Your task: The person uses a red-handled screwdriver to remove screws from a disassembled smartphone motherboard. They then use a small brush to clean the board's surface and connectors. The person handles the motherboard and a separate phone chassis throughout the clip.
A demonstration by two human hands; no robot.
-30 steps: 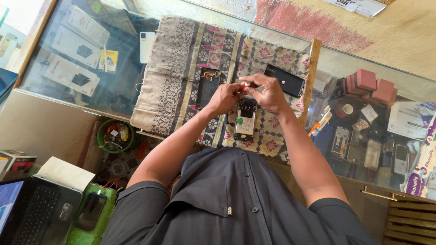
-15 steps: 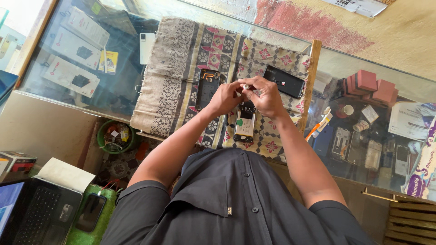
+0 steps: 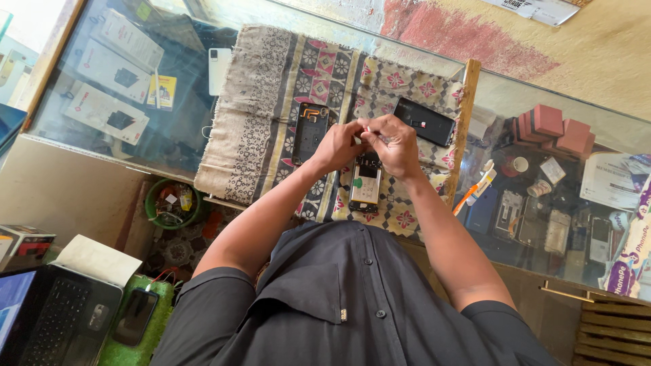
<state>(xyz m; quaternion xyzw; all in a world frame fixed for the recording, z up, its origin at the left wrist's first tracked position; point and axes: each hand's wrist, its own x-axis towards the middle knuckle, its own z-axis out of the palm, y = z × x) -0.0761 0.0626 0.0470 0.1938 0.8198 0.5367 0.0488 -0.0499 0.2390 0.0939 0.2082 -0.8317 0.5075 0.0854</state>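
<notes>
My left hand [image 3: 337, 144] and my right hand [image 3: 395, 146] meet fingertip to fingertip over a patterned cloth [image 3: 264, 102], pinching a small pale part [image 3: 360, 130] between them. Just below them on the cloth lies an opened phone body [image 3: 365, 188] with its insides showing. To the left of my left hand lies a dark phone frame [image 3: 310, 129]. A black back cover [image 3: 425, 122] lies beyond my right hand. What exactly the pinched part is stays too small to tell.
The cloth lies on a glass counter [image 3: 169, 142] with boxed items below. Pink boxes [image 3: 553, 125] and phones show under the glass at right. A wooden strip [image 3: 464, 129] edges the cloth. A green bowl [image 3: 173, 203], a laptop [image 3: 47, 325] and a phone [image 3: 134, 316] sit lower left.
Both hands stay pressed together over the opened phone; only the fingers shift slightly on the small part.
</notes>
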